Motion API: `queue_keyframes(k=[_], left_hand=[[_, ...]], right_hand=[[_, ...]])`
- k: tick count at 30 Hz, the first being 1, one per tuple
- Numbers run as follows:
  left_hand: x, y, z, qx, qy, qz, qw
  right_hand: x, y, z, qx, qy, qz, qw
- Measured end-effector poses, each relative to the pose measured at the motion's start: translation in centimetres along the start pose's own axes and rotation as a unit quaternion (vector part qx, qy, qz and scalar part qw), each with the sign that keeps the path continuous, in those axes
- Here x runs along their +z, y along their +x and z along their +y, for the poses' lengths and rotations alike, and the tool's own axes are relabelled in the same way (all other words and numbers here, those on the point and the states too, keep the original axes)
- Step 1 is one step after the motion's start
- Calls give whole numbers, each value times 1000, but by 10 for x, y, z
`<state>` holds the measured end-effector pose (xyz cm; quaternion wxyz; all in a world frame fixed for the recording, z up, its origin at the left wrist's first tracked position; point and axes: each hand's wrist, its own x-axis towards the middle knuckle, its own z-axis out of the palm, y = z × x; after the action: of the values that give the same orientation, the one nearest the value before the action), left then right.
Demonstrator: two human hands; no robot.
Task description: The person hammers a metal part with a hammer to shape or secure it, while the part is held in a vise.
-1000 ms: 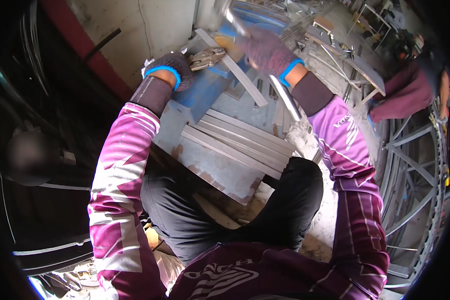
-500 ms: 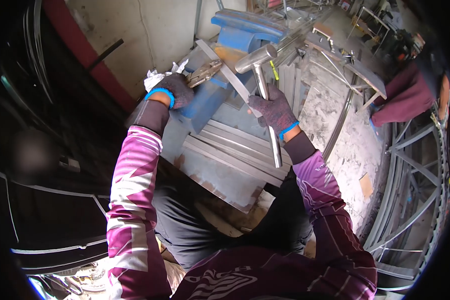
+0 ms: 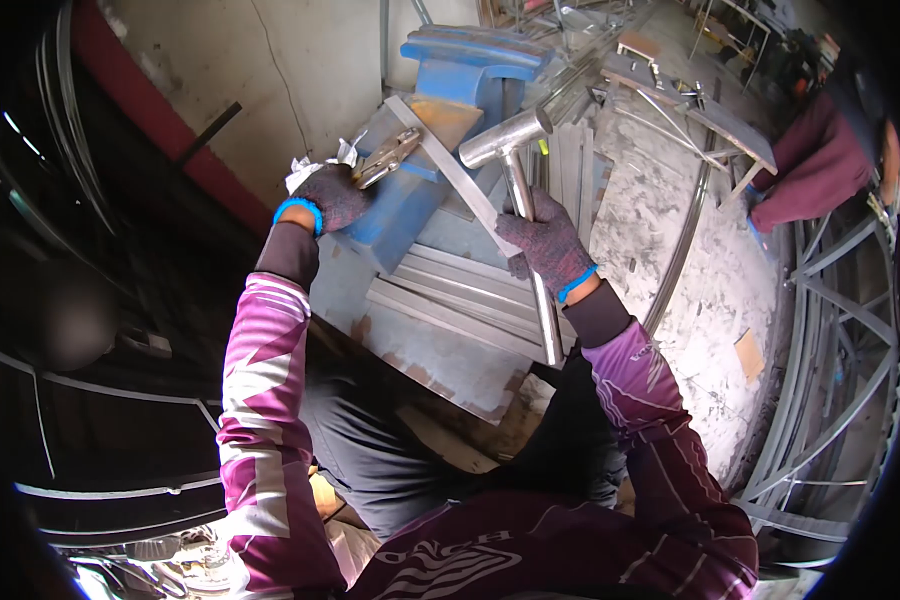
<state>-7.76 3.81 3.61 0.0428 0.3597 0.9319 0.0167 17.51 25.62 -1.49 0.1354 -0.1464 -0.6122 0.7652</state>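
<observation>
My left hand [image 3: 332, 197], in a dark knitted glove with a blue cuff, is closed around a pair of locking pliers [image 3: 386, 160]. The pliers' jaws meet a flat metal bar [image 3: 455, 174] near its upper end. My right hand [image 3: 552, 240], gloved the same way, wraps around the handle of a metal hammer [image 3: 519, 188], its cylindrical head up and its handle end pointing down. The bar's lower end reaches the right hand's fingers; whether they grip it too is hidden. Behind the bar stands a blue bench vise [image 3: 478, 58].
Several grey metal strips [image 3: 460, 300] lie on a metal plate [image 3: 440, 375] before me. Crumpled white material [image 3: 305, 172] is beyond my left hand. A low bench [image 3: 725, 130] and a person's leg [image 3: 815, 170] are at right, above metal trusses [image 3: 850, 330].
Both hands have come slightly closer to my body, bringing the pliers, bar and hammer along. The hammer head sits lower, and the view has shifted a little.
</observation>
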Motion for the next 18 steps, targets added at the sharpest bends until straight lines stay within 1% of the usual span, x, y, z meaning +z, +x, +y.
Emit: queue_keyframes(k=[1, 2, 4, 6, 8, 10, 12, 13, 15, 18], left_hand=[[-2, -1, 0, 3, -19, 0, 1000], [-3, -1, -1, -8, -37, -18, 999], [-8, -2, -4, -3, -45, -26, 999], [-12, -6, -6, 1, -55, -34, 998], [-23, -15, 0, -35, -82, -13, 996], [-23, -11, -7, -32, -76, -14, 996], [-24, -7, -12, -26, -74, -12, 997], [-29, -8, -9, -26, -73, -13, 997], [-38, -10, -2, -39, -41, -18, 998], [-35, 1, -4, -31, -43, -21, 998]], right_hand=[[1, -1, -2, -2, 3, -1, 1000], [1, -4, -5, 1, 1, 2, 1000], [1, -8, -6, 5, 1, 4, 1000], [-4, -12, -4, -25, -27, -19, 999], [-4, -20, -9, -18, -33, -32, 999], [-2, -30, -16, -11, -39, -43, 998], [1, -38, -19, 30, -64, -32, 997], [1, -39, -15, 31, -63, -32, 997], [-1, -39, -6, -15, -85, -46, 995], [3, -44, -13, 20, -73, -39, 996]])
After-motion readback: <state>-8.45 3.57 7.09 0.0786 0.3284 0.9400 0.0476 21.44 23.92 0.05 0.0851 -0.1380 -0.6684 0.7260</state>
